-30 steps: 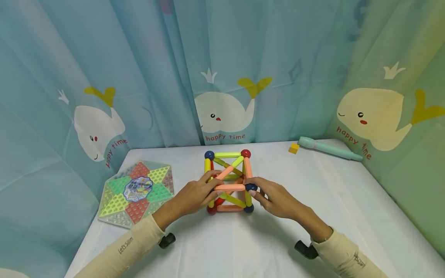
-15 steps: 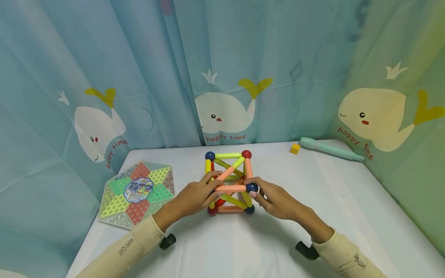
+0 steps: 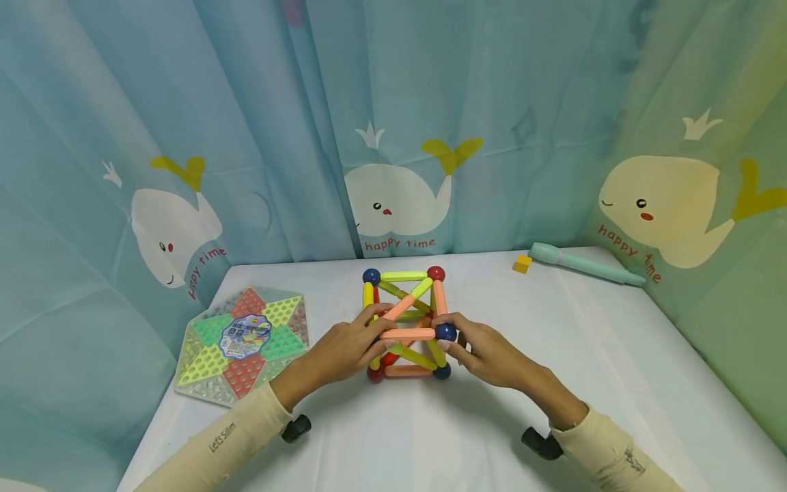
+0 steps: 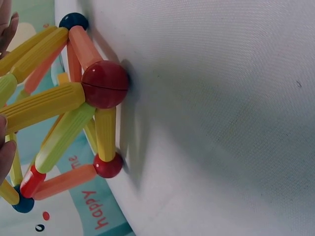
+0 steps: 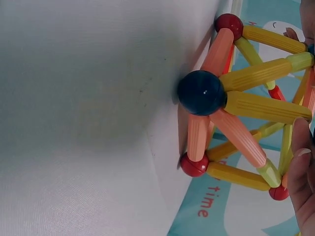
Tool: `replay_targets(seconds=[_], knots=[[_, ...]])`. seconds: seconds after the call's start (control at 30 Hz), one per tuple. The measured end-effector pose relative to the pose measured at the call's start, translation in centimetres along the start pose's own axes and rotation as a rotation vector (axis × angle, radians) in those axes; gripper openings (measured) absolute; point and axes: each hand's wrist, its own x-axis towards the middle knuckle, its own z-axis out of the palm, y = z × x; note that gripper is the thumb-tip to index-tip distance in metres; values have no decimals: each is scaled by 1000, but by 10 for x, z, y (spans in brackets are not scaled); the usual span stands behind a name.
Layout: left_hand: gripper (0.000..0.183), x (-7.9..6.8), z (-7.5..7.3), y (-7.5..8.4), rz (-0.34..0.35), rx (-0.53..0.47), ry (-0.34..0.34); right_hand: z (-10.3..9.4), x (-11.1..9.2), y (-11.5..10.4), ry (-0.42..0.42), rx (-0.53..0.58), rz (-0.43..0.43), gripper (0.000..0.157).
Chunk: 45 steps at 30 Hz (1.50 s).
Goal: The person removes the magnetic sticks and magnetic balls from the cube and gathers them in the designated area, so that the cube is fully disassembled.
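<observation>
A toy cube frame of coloured building sticks (image 3: pixel 402 276) and balls stands on the white table, with diagonal sticks across its faces. At its upper near left corner, my left hand (image 3: pixel 341 347) grips the frame by the end of a pink stick (image 3: pixel 408 334); the ball there is hidden by the fingers. My right hand (image 3: pixel 488 352) pinches the dark blue ball (image 3: pixel 445 332) at the upper near right corner. The left wrist view has a red ball (image 4: pixel 105 84) at the bottom corner, and the right wrist view a dark blue one (image 5: pixel 202 92); both rest low at the table.
A hexagonal Chinese checkers board (image 3: pixel 244 335) lies left of the frame, close to the left forearm. At the back right are a small yellow cube (image 3: pixel 522 264) and a long pale green stick-like object (image 3: pixel 584 264). A whale-print curtain (image 3: pixel 393 137) rises behind the table.
Both hands keep their places on the frame. The right fingers have shifted slightly on the dark blue ball, so more of it shows now.
</observation>
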Motion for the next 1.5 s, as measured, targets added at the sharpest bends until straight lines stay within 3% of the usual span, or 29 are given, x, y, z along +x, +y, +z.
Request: replay_targets(seconds=[0.2, 0.47, 0.87, 1.17, 1.5], knots=[[39, 3, 0, 0, 9, 13, 10, -4, 0, -1, -28, 6, 8, 32], [40, 0, -1, 1, -37, -26, -36, -3, -2, 1, -82, 83, 29, 36], [41, 0, 0, 0, -35, -5, -31, -4, 0, 2, -41, 123, 10, 31], [37, 0, 0, 1, 8, 5, -3, -2, 1, 2, -40, 108, -25, 25], [38, 0, 1, 1, 32, 15, 32, -1, -2, 2, -88, 149, 2, 28]])
